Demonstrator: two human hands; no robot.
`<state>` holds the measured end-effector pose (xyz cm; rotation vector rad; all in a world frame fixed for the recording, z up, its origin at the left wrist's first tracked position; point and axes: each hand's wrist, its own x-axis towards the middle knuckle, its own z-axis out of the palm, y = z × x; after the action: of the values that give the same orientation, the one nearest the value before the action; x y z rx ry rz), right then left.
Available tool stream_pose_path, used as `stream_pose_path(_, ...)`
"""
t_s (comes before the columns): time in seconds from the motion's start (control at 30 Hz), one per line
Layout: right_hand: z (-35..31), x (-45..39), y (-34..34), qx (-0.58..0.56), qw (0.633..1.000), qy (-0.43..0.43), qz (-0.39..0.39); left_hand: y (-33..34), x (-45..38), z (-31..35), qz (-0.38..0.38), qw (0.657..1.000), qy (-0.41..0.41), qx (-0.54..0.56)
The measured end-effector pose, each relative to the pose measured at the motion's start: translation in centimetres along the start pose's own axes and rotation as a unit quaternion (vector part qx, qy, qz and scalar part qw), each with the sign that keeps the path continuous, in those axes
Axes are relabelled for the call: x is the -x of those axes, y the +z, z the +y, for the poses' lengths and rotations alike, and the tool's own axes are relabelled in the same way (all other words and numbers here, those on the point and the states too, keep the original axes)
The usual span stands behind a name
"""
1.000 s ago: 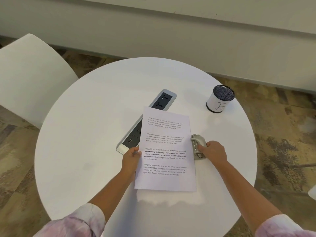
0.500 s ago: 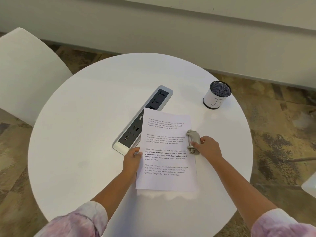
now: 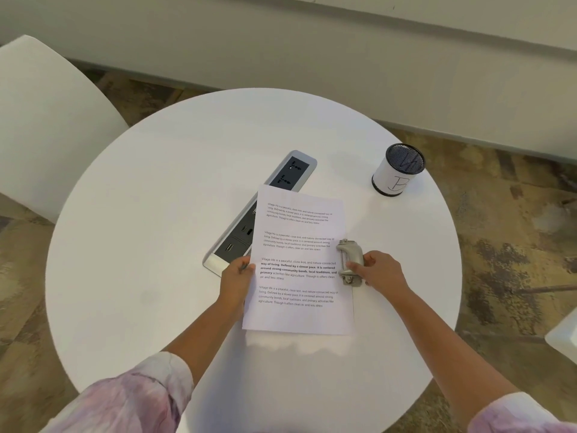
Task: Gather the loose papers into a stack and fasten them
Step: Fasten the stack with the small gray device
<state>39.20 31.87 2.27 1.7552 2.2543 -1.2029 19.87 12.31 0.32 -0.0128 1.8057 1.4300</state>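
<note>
Papers (image 3: 299, 260) (four printed paragraphs), squared stack, metal punch (image 3: 350, 260) at right edge

White papers (image 3: 299, 260) (black print), grey punch (image 3: 351, 260), white table (image 3: 156, 245), pink-mottled sleeves (image 3: 125, 398).
</note>
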Motion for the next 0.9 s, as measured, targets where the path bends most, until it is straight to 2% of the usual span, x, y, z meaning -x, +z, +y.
stream_pose_path(0.2, 0.2, -0.8, -0.2, -0.020, 0.999, 0.004, -0.036, -0.2, 0.0, -0.1, -0.006, 1.000, -0.002, 0.005)
stream_pose_path(0.37, -1.0, -2.1, -0.2, -0.054, 0.993, -0.052, 0.089, -0.7, -0.2, 0.2, -0.019, 0.999, -0.004, -0.041)
stream_pose_path(0.47, -2.3, -3.3, -0.3, -0.079, 0.987, -0.092, 0.107, -0.9, -0.5, 0.2, -0.017, 0.998, -0.005, -0.056)
stream_pose_path(0.7, -4.2, -3.9, 2.2, 0.038, 0.983, -0.165, 0.073, -0.4, -0.6, 0.2, -0.057, 0.995, 0.004, -0.084)
stream_pose_path(0.9, -4.1, -4.3, 3.3, 0.162, 0.964, -0.166, 0.133, -0.2, -1.0, 0.4, -0.071, 0.994, 0.007, -0.085)
